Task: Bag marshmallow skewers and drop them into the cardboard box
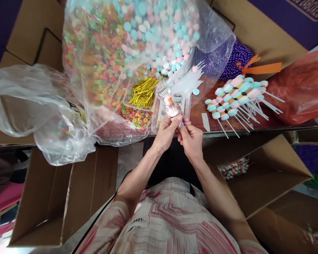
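a person's two bare hands meet at the near edge of a dark red table (pixel 196 121), seen from above. between them is a wrapped candy skewer (pixel 170 105), a short stack of pale pieces and colored rings in clear plastic, tilted slightly left, its candy end pointing away from the body. the left hand (pixel 166 132) is closed on its lower part, thumb pressed along the wrapper. the right hand (pixel 190 138) is just beside it, fingers pinched together on the bottom of the same piece; the exact hold is partly hidden by the fingers.

just beyond the hands lie printed clear wrappers (pixel 177 100) and a fan of white sticks (pixel 187 82). to their left, a clear tray holds gold twist ties (pixel 144 92). behind spreads a big clear plastic bag (pixel 92 53) showing ring-shaped pieces and pink, white and blue candies. to the right, candy skewers (pixel 235 92) lie in a pile, near purple beads (pixel 237 60) and a red plastic bag (pixel 302 86). below the table, an open cardboard box (pixel 270 176) on the right contains more skewers.
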Motion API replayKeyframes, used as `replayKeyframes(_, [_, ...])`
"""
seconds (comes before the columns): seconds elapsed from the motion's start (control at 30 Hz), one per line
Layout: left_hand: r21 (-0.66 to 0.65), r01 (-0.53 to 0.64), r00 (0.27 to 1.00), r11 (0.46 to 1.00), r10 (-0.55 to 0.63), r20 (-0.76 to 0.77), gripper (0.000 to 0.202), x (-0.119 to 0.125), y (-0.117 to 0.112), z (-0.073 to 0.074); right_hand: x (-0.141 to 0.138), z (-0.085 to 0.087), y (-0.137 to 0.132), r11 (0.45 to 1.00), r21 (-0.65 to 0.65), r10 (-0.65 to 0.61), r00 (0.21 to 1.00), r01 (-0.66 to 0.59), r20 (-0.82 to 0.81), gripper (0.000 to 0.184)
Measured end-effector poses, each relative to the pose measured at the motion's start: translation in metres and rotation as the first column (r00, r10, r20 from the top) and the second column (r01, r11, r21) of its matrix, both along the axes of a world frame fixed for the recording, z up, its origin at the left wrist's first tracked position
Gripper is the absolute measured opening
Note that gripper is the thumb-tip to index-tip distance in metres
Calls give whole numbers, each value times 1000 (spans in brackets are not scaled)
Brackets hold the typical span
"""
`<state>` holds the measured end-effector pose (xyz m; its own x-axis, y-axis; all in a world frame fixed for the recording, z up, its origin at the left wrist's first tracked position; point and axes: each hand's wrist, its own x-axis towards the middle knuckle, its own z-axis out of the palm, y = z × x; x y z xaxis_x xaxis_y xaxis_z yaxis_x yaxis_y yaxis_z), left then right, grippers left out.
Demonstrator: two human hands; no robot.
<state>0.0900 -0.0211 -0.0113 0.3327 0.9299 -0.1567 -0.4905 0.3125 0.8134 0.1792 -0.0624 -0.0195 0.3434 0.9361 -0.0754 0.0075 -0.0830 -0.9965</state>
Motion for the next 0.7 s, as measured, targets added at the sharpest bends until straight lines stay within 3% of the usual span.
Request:
replayKeyframes(0.17, [23,-30,998,999,32,-57,44,-1,-4,7,-1,2,4,999,-33,31,999,-31,-13,60])
replayKeyframes(0.27, [34,15,998,999,-12,-66,47,-2,-5,11,2,6,2,996,-54,75,997,-74,15,62])
replayKeyframes(0.5, [1,-53,999,999,53,-1,44,-13,5,7,11,13,-26,968,-78,244,967,-239,76,35])
replayKeyframes(0.63, [30,82,996,996,-81,-35,50,-14,-2,2,8,12,-31,980,-32,198,978,-197,68,32])
replayKeyframes(0.7, [44,97,993,994,-94,-66,51,-14,-6,0,6,13,-30,985,3,174,981,-175,88,37])
